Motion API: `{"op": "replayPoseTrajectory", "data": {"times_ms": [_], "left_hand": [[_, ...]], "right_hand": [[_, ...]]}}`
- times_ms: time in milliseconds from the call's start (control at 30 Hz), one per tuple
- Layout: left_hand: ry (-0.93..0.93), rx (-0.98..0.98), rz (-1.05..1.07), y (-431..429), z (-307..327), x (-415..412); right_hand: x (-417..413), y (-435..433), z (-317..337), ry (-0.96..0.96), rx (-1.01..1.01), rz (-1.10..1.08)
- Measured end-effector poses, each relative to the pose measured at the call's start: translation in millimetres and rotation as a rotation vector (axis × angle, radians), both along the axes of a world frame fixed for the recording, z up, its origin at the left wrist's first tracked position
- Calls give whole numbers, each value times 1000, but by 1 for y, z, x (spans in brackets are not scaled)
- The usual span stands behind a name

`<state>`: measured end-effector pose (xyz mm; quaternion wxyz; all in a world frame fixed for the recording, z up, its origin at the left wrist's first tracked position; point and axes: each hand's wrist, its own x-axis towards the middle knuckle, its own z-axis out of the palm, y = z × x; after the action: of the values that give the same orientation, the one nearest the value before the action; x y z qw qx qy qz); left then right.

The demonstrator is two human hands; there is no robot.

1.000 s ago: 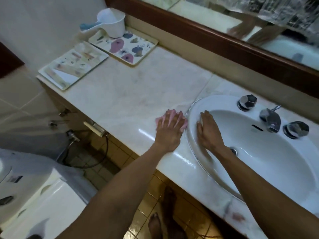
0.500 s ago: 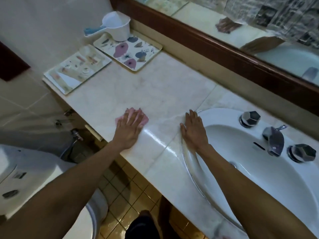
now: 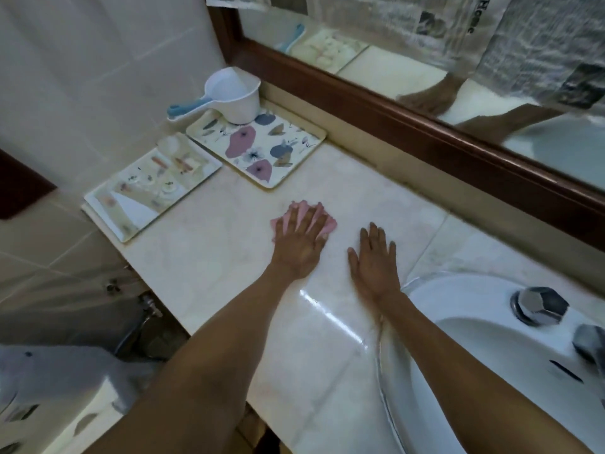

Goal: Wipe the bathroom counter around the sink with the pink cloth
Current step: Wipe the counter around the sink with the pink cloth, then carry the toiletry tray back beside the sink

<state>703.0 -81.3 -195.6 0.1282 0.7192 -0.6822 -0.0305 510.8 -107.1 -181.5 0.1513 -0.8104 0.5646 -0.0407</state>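
Observation:
The pink cloth lies flat on the pale marble counter, left of the white sink. My left hand presses down on the cloth with straight, spread fingers, so only the cloth's edges show. My right hand rests flat on the bare counter just to the right, between the cloth and the sink's rim, holding nothing.
Two patterned trays sit at the counter's far left: a flowered one and a paler one. A white scoop with a blue handle stands on the flowered tray. Chrome tap knobs sit behind the sink. A wood-framed mirror runs along the back.
My left hand has slid the cloth left and farther back, away from the sink. My right hand has left the sink rim and now lies on the counter.

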Motion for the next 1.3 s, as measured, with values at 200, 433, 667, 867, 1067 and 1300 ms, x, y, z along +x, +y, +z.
{"op": "replayPoseTrajectory", "data": {"times_ms": [200,433,667,867,1067,1300], "left_hand": [[19,-72,-56,-59,-6,23],[-14,-107,-11,-87,-2,23],[105,221,-91,-95,15,35],[428,4,69,-57,102,79],[407,-136,375,8,130,165],[398,-87,777,87,124,293]], "right_hand": [[26,-19,-10,12,-67,-103],[29,-15,-7,11,-99,-180],[36,-19,1,-39,-27,-200],[70,-35,42,-295,-26,-325],[130,-44,74,-431,2,-190],[264,-64,94,-494,56,123]]}}
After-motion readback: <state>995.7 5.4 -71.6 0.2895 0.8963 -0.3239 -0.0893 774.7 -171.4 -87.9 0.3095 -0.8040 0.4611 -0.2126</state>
